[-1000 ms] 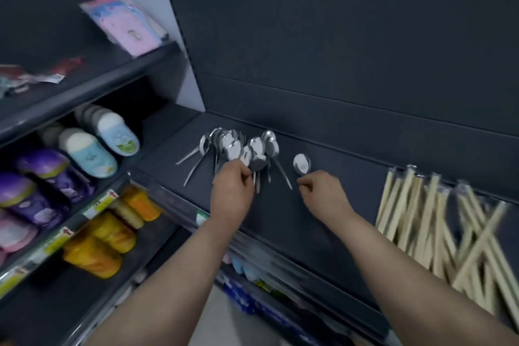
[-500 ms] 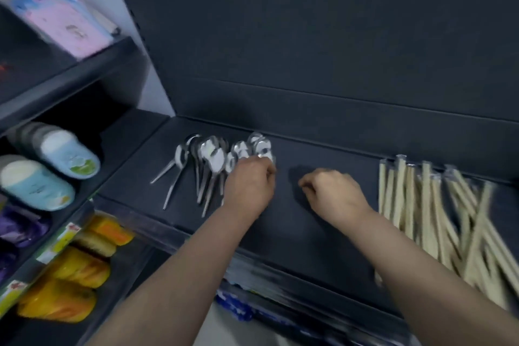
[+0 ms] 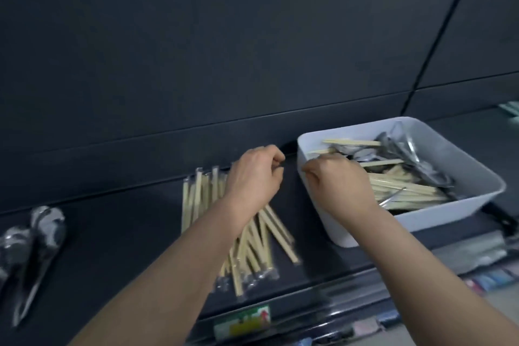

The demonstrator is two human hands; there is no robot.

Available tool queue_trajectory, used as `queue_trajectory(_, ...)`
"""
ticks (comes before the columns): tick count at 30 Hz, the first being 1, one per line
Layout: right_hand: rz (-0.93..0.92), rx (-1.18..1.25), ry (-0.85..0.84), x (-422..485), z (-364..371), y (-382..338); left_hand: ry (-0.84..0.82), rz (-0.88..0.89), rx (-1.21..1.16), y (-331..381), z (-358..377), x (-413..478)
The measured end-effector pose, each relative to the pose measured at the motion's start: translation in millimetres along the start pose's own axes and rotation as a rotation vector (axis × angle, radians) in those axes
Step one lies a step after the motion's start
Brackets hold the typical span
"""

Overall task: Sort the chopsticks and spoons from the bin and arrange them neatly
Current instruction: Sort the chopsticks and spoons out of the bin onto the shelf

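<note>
The right hand (image 3: 334, 180), fingers curled so I cannot tell what it grips, reaches over the near left rim of the white bin (image 3: 435, 209) of jumbled cutlery (image 3: 407, 191), while the left hand (image 3: 254, 174), a loose empty fist, hovers above wrapped chopsticks (image 3: 252, 247) on the shelf (image 3: 126, 233), with spoons (image 3: 45, 222) far left

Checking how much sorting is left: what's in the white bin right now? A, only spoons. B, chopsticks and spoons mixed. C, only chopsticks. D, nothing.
B: the white bin holds pale chopsticks mixed with metal spoons.
</note>
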State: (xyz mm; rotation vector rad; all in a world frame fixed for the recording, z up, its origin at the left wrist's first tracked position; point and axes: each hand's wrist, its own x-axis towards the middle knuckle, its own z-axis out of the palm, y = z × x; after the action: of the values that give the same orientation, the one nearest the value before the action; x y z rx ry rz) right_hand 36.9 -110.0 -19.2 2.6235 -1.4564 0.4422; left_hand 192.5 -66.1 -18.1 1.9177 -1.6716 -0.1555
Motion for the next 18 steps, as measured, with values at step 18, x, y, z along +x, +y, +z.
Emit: queue_trajectory(18, 0.26, 0.06, -0.291, 17.3, 13.5, 250.9, -0.215, -0.265, 0.218, 147.3, 132.1, 81.1)
